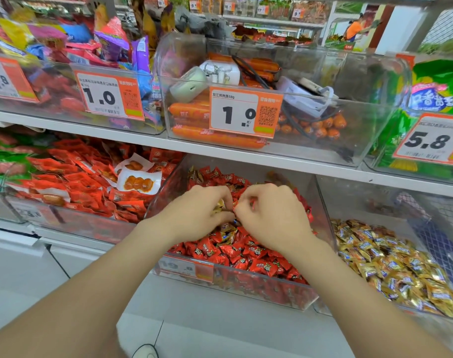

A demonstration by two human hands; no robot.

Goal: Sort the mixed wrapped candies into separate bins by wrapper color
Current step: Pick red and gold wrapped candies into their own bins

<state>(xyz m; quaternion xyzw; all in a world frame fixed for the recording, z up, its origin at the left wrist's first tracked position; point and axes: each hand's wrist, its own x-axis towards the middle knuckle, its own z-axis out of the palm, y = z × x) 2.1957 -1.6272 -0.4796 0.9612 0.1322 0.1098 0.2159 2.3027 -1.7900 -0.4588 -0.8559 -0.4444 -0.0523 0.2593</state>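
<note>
Both hands are down in the clear middle bin (320, 202) on the lower shelf, which is full of red-wrapped candies (246, 251) with a few gold ones mixed in. My left hand (197, 213) has its fingers curled round several gold-wrapped candies (219, 206). My right hand (269, 215) pinches a red-wrapped candy (251, 202) close beside the left fingertips. The clear bin to the right holds gold-wrapped candies (390, 262). What lies under the two hands is hidden.
A clear bin of red snack packets (86, 187) stands to the left. The upper shelf carries bins with orange sausages (215, 136), mixed packets (73, 58) and green bags (432, 81), fronted by orange price tags (243, 112). White shelf edge (246, 153) overhangs the candy bin.
</note>
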